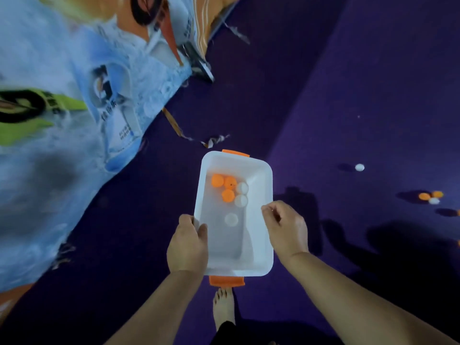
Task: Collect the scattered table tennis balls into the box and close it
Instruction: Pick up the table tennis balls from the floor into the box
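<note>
Gripping the left long rim of the white rectangular plastic box, the left hand had its thumb hooked inside the wall and its fingers wrapped underneath. The right hand sat at the box's right long rim with its fingers curled inward. Whether they pinched the rim or merely hovered against it could not be told.

The box was held lidless above the dark purple carpeted floor. An orange plastic latch showed at its near short end and a second orange latch at its far short end.

Inside the box, towards its far end, three orange table tennis balls clustered together, touching two white table tennis balls beside them on the right. One more white ball lay alone nearer the box's middle.

Well to the right of the box, a lone white ball on the floor rested on the carpet. Further right of the box lay a small group of two orange balls and one white ball, close together.

Left of the box spread a large printed banner in blue and white. Just below the box's near end a bare foot stood on the carpet.
</note>
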The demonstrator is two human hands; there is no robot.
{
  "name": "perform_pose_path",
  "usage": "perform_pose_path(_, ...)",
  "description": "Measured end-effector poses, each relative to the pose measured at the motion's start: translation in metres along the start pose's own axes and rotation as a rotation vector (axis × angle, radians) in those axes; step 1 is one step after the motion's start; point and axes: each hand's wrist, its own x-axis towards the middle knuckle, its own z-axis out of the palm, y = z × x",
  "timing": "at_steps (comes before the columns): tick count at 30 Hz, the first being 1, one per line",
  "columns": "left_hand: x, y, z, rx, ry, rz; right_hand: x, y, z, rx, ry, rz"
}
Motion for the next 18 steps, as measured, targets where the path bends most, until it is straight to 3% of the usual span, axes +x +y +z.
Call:
perform_pose_path(8, -0.051, 0.076, -0.069, -0.031, 0.008, 0.075, -0.035, -0.060, -0.114, 0.283, 0.176, 0.219)
perform_pose_path(18, -0.087, 0.212, -0.030, -0.008, -0.099, 0.155, -0.026, 0.008, -0.250, 0.360, 0.309, 0.426)
